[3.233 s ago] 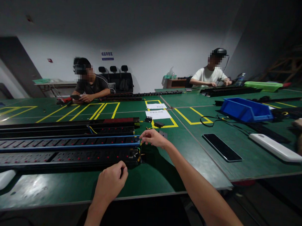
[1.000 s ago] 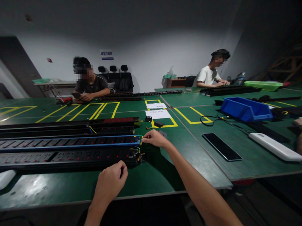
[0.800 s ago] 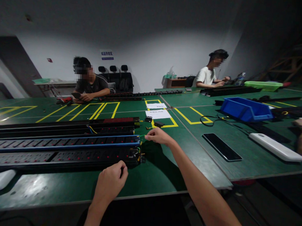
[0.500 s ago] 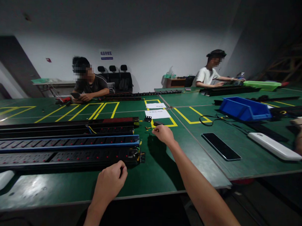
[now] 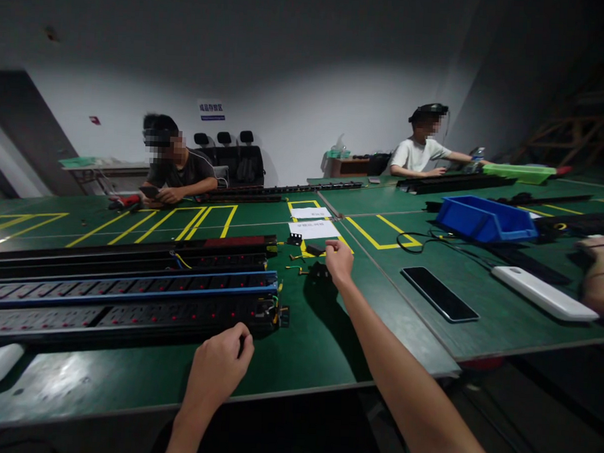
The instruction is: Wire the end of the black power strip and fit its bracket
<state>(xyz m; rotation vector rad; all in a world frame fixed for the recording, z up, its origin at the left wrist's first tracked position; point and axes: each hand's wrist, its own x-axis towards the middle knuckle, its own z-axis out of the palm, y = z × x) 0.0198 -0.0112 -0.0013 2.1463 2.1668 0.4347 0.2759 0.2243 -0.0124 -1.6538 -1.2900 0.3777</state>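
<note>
Head view: right hand [image 5: 339, 260] above the green bench [image 5: 296, 360], fingers [image 5: 331, 246] drawn close together; cannot tell from this angle whether gripping anything. Small black part [image 5: 314, 250] on the bench immediately left of those fingers, long axis roughly left to right, one end pointing toward them; touching or barely apart, not clear. Right hand by far the nearer of the two. Short wire [image 5: 299, 270] also left of the fingers, closer to the wearer than the black part; black bracket [image 5: 295, 239] farther left and beyond. Left hand [image 5: 221, 360] just in front of the closest socket strip [image 5: 178, 312], loosely curled, palm hidden; cannot tell whether holding anything. Blue-edged strip [image 5: 154, 285] parallel behind. Paper sheet [image 5: 312, 229] past the black part.
</note>
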